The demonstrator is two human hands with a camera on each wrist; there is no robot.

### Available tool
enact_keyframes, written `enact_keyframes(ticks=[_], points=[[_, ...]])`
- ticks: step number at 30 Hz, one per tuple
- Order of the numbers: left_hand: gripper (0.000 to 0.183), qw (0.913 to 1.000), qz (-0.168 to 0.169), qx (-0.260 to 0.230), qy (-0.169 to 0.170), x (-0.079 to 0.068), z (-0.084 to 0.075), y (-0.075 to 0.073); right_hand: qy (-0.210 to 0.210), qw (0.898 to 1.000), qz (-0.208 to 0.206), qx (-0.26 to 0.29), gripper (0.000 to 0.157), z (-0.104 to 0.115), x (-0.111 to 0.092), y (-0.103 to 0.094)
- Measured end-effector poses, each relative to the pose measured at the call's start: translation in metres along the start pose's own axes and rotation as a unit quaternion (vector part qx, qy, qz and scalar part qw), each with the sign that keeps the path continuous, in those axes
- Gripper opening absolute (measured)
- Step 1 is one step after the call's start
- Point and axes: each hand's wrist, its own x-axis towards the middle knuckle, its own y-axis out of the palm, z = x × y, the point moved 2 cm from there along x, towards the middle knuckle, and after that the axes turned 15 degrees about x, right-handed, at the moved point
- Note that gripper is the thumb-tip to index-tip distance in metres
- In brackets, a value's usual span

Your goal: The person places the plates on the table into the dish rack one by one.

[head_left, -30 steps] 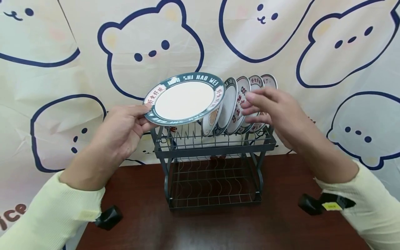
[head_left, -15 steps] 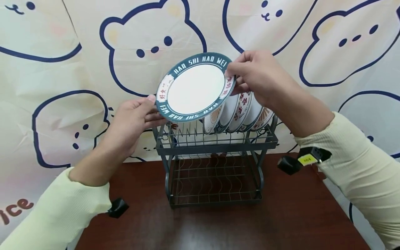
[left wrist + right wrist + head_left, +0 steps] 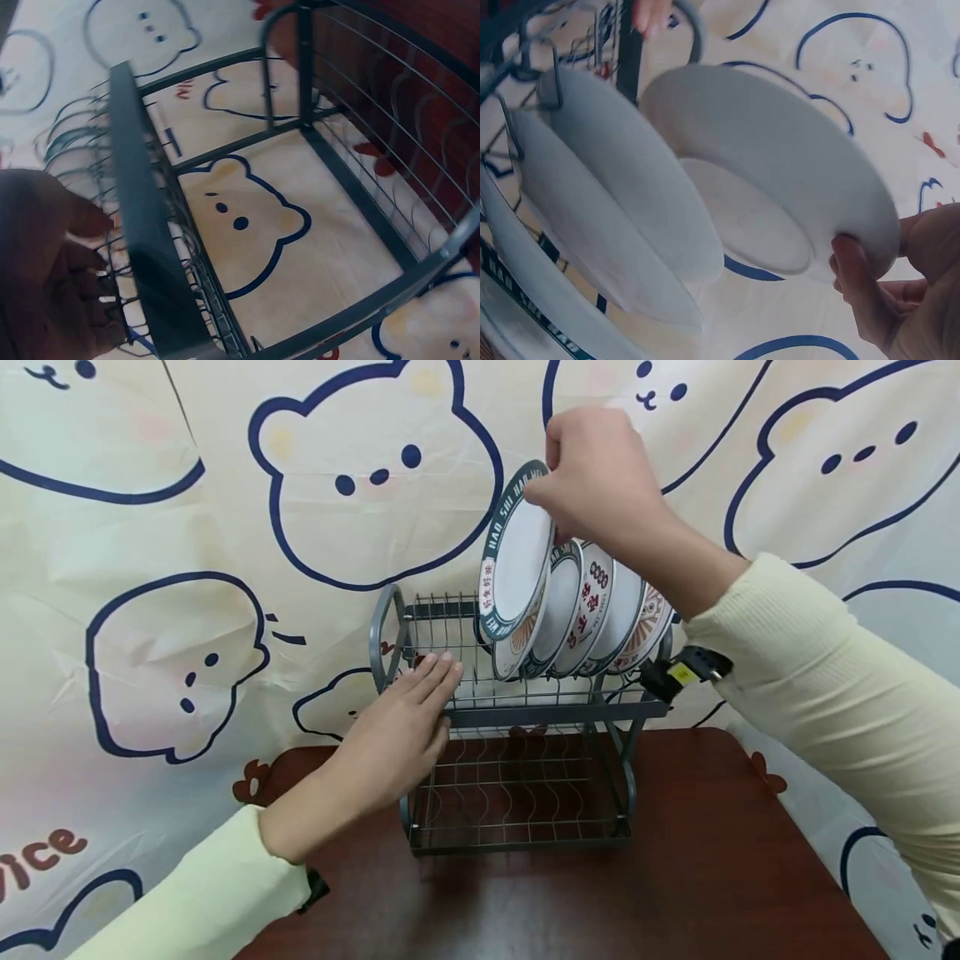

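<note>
My right hand point(image 3: 600, 468) pinches the upper rim of a plate point(image 3: 519, 560) with a green lettered border. The plate stands steeply tilted, its lower edge overlapping the top tier of the dish rack point(image 3: 487, 717) in the head view. From the right wrist, the white underside of that plate point(image 3: 780, 135) shows, with thumb and fingers on opposite faces of its rim. My left hand point(image 3: 397, 727) lies with straight fingers over the left front of the top tier. In the left wrist view its fingers point(image 3: 90, 292) are beside the tier's wires.
Several decorated plates point(image 3: 596, 610) lean in a row on the right part of the top tier. Below is a wire lower tier point(image 3: 517, 802). The rack stands on a dark red-brown table point(image 3: 540, 902) against a cartoon-printed cloth point(image 3: 420, 527).
The left hand has let go of the plate and moved down to the rack's left front. The right hand has taken the plate's rim and turned it from nearly flat to steep.
</note>
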Motion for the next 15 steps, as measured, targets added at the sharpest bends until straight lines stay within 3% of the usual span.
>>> enact_keyframes(ticks=[4, 10, 15], points=[[0.06, 0.9989, -0.009, 0.046, 0.002, 0.0, -0.004, 0.004, -0.017, 1.0, 0.022, -0.008, 0.011, 0.008, 0.011, 0.013], [0.061, 0.9995, 0.021, 0.021, -0.011, 0.002, -0.001, 0.001, -0.004, 0.996, 0.07, -0.049, 0.01, 0.019, 0.027, 0.033], [0.062, 0.9997, 0.022, 0.009, -0.008, 0.003, -0.001, 0.001, -0.002, 0.989, 0.105, -0.105, 0.017, 0.02, 0.038, 0.051]])
